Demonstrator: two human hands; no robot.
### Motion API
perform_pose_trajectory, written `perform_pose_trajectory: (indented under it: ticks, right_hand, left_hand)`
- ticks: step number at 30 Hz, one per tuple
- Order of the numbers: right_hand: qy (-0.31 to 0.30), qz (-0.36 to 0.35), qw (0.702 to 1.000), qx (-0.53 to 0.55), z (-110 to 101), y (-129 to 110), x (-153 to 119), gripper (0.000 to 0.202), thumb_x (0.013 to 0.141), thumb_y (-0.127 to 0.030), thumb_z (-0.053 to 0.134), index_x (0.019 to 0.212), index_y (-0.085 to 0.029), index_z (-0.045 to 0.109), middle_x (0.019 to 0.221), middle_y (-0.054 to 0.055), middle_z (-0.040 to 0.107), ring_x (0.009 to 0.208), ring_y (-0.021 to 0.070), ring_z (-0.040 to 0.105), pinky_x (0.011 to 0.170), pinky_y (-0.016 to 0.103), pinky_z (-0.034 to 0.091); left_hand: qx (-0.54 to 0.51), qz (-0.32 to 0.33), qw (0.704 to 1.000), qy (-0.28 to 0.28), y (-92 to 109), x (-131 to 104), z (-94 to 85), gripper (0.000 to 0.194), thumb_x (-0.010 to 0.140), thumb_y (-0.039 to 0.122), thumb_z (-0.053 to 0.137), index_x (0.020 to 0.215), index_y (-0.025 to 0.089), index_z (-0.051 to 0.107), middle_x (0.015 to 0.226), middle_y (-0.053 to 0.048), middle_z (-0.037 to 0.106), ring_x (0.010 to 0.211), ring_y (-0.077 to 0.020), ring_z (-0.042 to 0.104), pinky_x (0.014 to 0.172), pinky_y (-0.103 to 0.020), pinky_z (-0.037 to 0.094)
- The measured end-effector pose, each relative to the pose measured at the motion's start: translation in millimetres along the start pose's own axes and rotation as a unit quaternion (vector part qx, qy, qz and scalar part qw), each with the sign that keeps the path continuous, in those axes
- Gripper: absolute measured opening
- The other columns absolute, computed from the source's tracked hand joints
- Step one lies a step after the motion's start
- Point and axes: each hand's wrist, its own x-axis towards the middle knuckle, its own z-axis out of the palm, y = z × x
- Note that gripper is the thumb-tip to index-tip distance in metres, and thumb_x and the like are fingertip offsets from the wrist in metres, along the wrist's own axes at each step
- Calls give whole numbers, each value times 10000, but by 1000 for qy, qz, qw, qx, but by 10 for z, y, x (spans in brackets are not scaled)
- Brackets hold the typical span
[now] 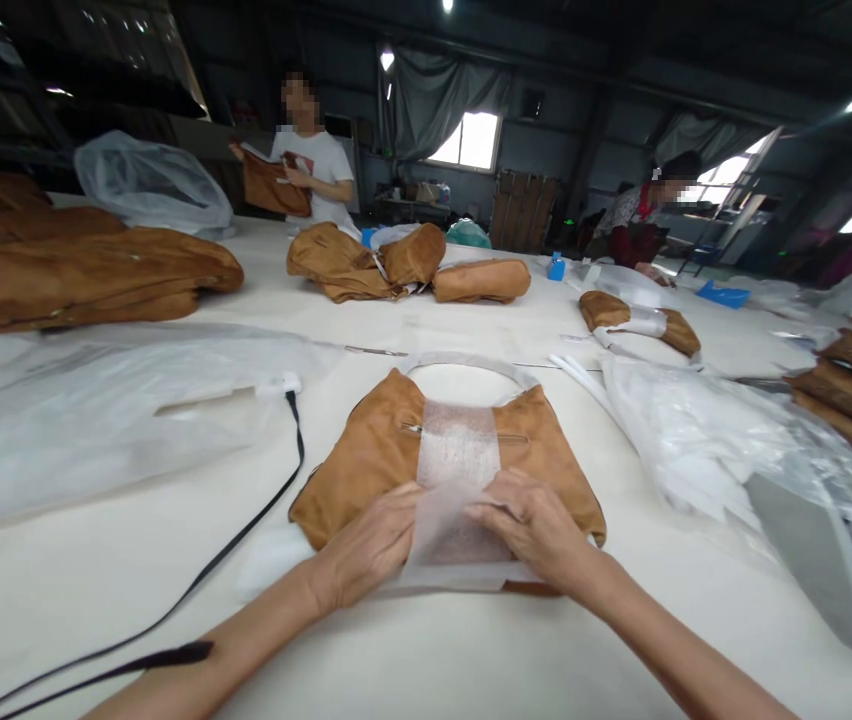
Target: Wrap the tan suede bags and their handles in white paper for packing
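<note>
A tan handbag (366, 455) lies flat on the white table in front of me, its handle (463, 360), wrapped in white, arching away from me. Across the bag's middle runs a strip of translucent white wrapping sheet (458, 440), which partly covers a zip. My left hand (377, 535) is closed at the left edge of the sheet's near end. On the other side, my right hand (531, 520) pinches the sheet between thumb and fingers. Both hands rest over the lower half of the bag, and the left fingertips are partly hidden by the sheet.
Clear plastic bags (96, 420) spread over the left, with a black strap (295, 430) beside them. A grey tape dispenser (808, 550) and more plastic (696, 440) are at right. Tan bags (96, 265) lie farther back. Two people (321, 160) work across the table.
</note>
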Motion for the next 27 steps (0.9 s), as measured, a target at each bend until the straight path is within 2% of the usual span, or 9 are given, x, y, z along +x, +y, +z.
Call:
perform_pose_trajectory:
  ticks: [2, 5, 10, 15, 18, 20, 22, 25, 27]
  right_hand:
    - [5, 62, 998, 19, 90, 107, 111, 383, 944, -323, 589, 599, -193, 485, 651, -29, 529, 689, 132, 529, 653, 247, 379]
    - [24, 139, 989, 50, 208, 181, 159, 387, 891, -322, 641, 592, -196, 430, 619, -48, 495, 625, 115, 493, 596, 236, 335]
    - [75, 209, 975, 9, 305, 177, 173, 414, 845, -362, 678, 583, -210, 397, 588, -51, 467, 565, 116, 427, 552, 243, 296]
    - [79, 255, 964, -15, 398, 216, 235, 430, 847, -392, 681, 567, -212, 408, 564, -45, 502, 524, 121, 423, 529, 250, 278]
    - [69, 271, 960, -31, 440, 249, 253, 429, 866, -422, 661, 565, -210, 441, 559, -35, 525, 519, 126, 434, 533, 256, 268]
    - [58, 276, 958, -41, 450, 262, 258, 421, 873, -432, 654, 573, -208, 462, 556, -31, 532, 525, 129, 447, 546, 260, 265]
    - [47, 284, 957, -48, 449, 266, 265, 412, 876, -430, 651, 577, -207, 477, 552, -27, 539, 530, 133, 459, 550, 263, 257]
    - [39, 293, 954, -54, 442, 266, 275, 411, 882, -437, 644, 579, -207, 490, 555, -20, 563, 531, 138, 476, 548, 265, 252]
    - [39, 291, 954, -61, 442, 269, 278, 404, 889, -441, 636, 586, -208, 502, 566, -11, 585, 539, 147, 500, 549, 266, 257]
  left_hand:
    - [-68, -37, 997, -4, -12, -4, -52, 492, 1038, 266, 170, 1123, 204, 651, 1032, -43, 683, 918, -185, 597, 946, -310, 443]
    - [-117, -122, 986, 2, -50, 18, -62, 523, 1033, 392, 207, 997, 194, 690, 945, -45, 683, 878, -195, 600, 902, -302, 461]
    - [-113, -255, 959, 47, -79, 126, 68, 440, 966, 504, 405, 801, 181, 655, 746, -3, 639, 726, -175, 587, 700, -254, 466]
    - [-96, -311, 940, 98, -27, 161, 145, 311, 948, 468, 459, 813, 201, 542, 600, 58, 578, 561, -132, 526, 580, -237, 410]
    - [-80, -307, 940, 124, -41, 145, 186, 167, 930, 395, 513, 966, 232, 503, 652, 72, 645, 623, -146, 593, 658, -257, 465]
    - [-82, -295, 939, 154, -76, 125, 232, 230, 896, 345, 572, 1084, 250, 477, 778, 52, 695, 742, -162, 653, 745, -279, 517]
    - [-66, -275, 938, 202, -108, 96, 289, 332, 869, 307, 612, 1163, 251, 469, 914, 8, 685, 814, -171, 663, 746, -284, 551]
    - [54, -191, 944, 262, -115, 42, 354, 424, 891, 245, 604, 1293, 235, 467, 1110, -75, 613, 945, -195, 627, 789, -314, 556]
    - [164, -106, 950, 245, -96, 11, 365, 437, 932, 150, 526, 1356, 241, 469, 1238, -101, 586, 1108, -222, 575, 949, -379, 487]
